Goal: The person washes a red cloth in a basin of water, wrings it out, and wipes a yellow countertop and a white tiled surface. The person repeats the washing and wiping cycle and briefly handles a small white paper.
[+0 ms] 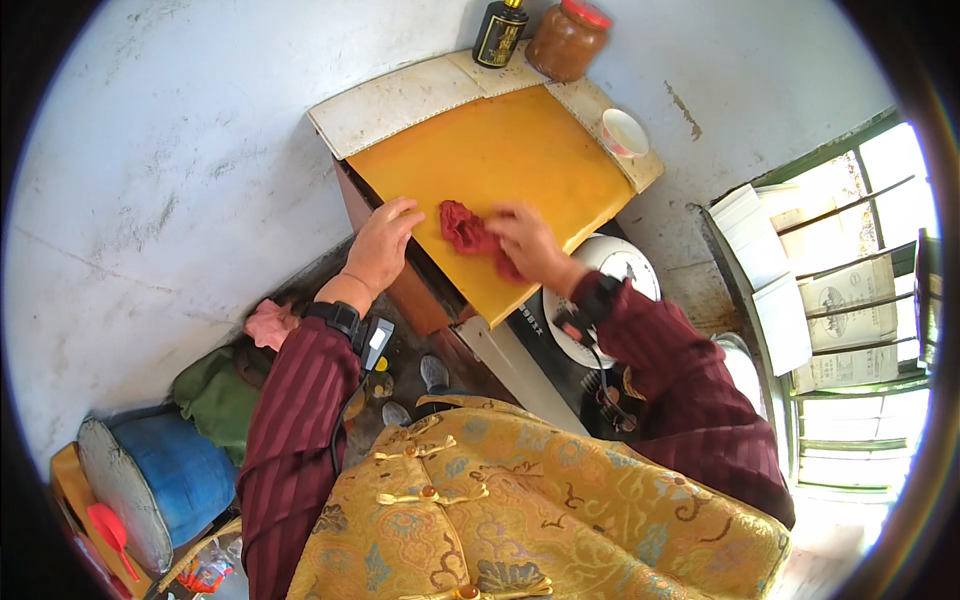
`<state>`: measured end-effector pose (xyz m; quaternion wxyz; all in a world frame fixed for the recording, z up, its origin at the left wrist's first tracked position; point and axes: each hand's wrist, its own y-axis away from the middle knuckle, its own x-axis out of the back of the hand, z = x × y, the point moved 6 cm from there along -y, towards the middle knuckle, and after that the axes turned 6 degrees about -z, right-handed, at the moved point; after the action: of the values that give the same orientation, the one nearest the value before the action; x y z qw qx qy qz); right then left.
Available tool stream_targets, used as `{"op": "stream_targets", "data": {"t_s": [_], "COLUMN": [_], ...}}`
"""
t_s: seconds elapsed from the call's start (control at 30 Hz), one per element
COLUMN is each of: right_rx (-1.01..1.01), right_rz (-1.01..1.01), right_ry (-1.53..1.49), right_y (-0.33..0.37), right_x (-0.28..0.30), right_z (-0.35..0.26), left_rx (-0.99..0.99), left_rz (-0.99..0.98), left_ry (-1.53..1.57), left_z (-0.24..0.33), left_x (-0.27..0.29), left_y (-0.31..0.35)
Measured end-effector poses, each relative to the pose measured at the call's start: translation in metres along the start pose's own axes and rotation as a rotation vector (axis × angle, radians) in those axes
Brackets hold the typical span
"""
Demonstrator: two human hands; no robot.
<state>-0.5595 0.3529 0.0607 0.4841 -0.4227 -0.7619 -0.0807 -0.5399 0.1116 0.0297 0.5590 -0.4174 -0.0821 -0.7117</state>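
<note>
Crumpled red cloth (pixel 470 232) on smooth, perhaps lacquered, yellow tabletop (pixel 500 160).

A yellow board (pixel 500 170) is seen lying on a small cabinet top (pixel 400 100) against a white wall. The left hand (pixel 382 245) is laid flat on the board's edge at nine o'clock. A red cloth (pixel 465 228) is pressed onto the board by the right hand (pixel 528 245), just at three o'clock of the cloth. At twelve o'clock of the board, a dark bottle (pixel 500 32) and a brown jar (pixel 568 40) are stood side by side. A small white cup (pixel 624 132) is set at the board's two o'clock corner. A blue drum (pixel 165 480) is seen low at seven o'clock.
</note>
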Motion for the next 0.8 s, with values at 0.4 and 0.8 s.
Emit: {"op": "stream_targets", "data": {"t_s": [0.4,0.8], "right_rx": [0.299,0.150], "right_rz": [-0.157,-0.022], "right_ry": [0.144,0.262], "right_y": [0.006,-0.005], "right_x": [-0.033,-0.016], "right_z": [-0.044,-0.029], "left_rx": [-0.007,-0.010], "left_rz": [0.020,-0.006], "left_ry": [-0.010,-0.030], "left_z": [-0.003,-0.007], "left_x": [0.002,-0.003], "left_y": [-0.003,-0.007]}}
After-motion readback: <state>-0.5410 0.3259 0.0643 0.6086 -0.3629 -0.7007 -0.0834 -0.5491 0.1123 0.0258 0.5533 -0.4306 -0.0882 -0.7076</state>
